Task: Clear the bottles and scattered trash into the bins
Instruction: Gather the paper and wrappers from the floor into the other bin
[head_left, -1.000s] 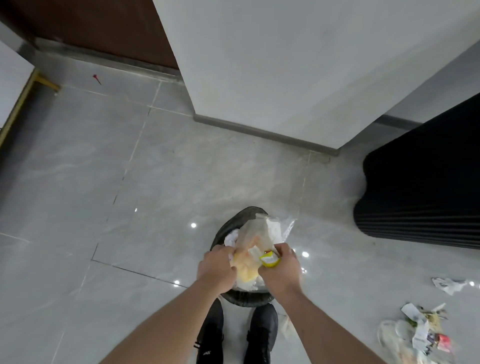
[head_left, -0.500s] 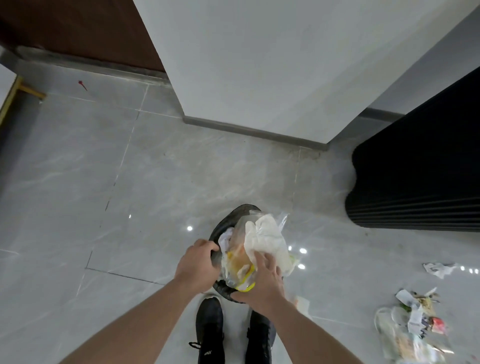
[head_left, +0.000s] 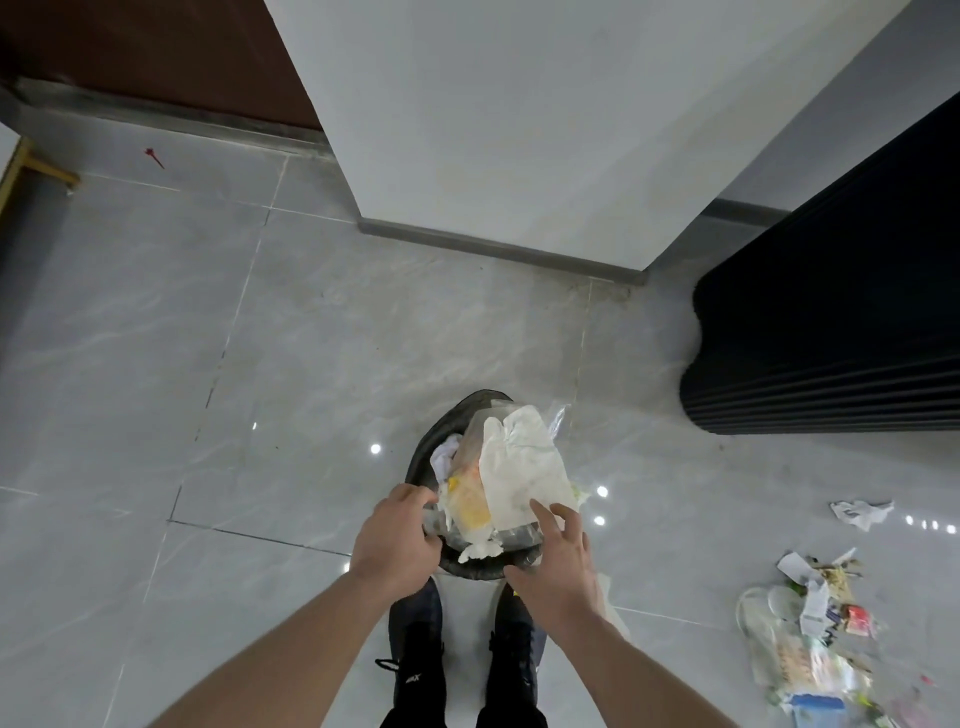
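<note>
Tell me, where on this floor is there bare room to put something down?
Bare tile stretches left of the bin up to the brown door, and between the bin and the white wall. The right is crowded: a trash pile and crumpled paper.

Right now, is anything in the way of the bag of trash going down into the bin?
Yes, the bin is already stuffed. The clear trash bag sits high on white crumpled trash at the rim instead of sinking in. The left hand is at the bag's edge; the right hand is open beside it.
</note>
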